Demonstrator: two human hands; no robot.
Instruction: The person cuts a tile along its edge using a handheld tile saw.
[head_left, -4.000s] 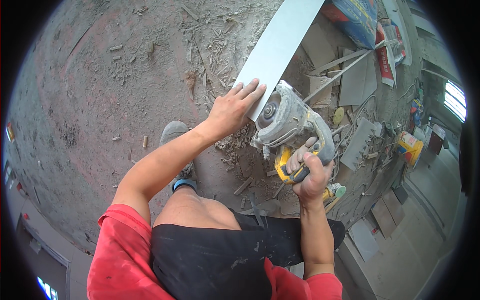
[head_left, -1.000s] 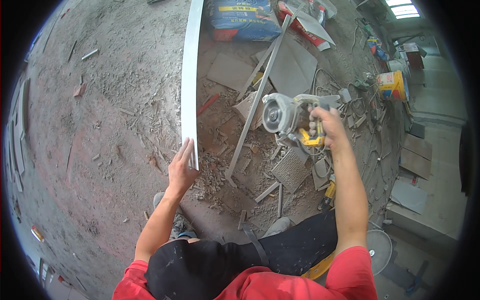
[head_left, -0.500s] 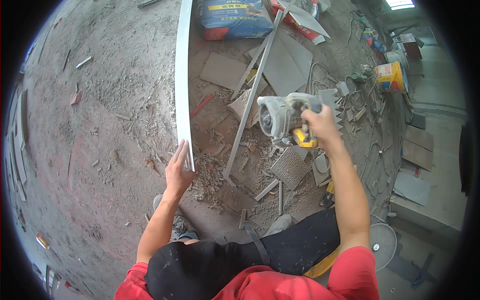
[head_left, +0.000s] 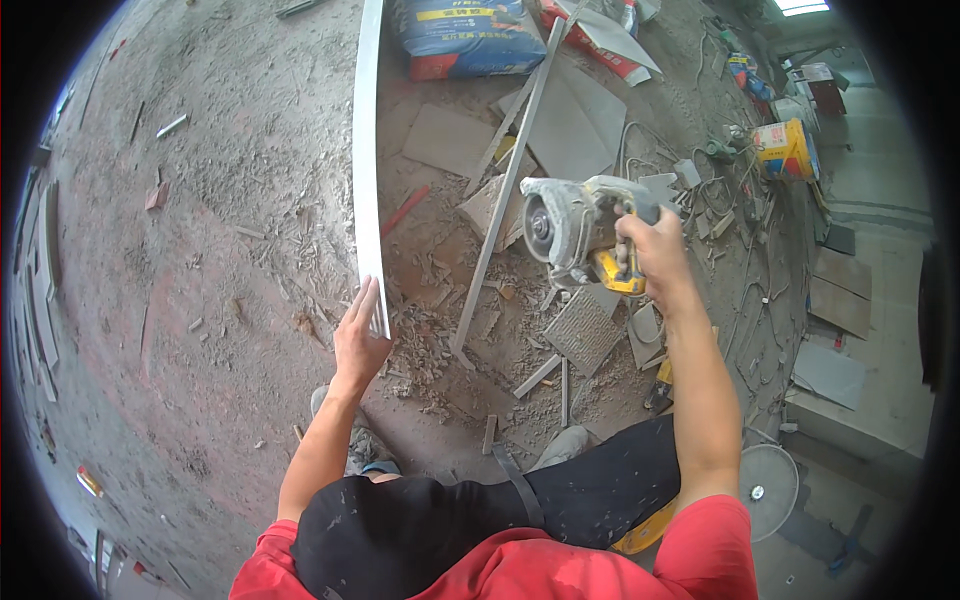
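A long white strip (head_left: 368,170), like a metal or plastic channel, stretches away from me toward the upper edge of the view. My left hand (head_left: 361,345) grips its near end, the fingers laid along the left edge and the thumb hidden. Grooves show at that cut end. In my right hand (head_left: 657,258) is a dust-covered handheld circular saw (head_left: 570,228) with yellow parts on its underside. My fingers wrap round its handle, and its round blade side faces left. The saw is held up above the rubble, apart from the strip.
Tile pieces (head_left: 580,330), a thin grey bar (head_left: 500,230) and a red stick (head_left: 407,210) lie in the rubble. Beyond are a blue bag (head_left: 470,35) and a red-and-white bag (head_left: 600,50). At right stand a yellow bucket (head_left: 785,150) and a round fan-like thing (head_left: 765,492).
The saw has moved slightly to the right in my right hand and looks sharper. My left hand keeps its place on the white strip.
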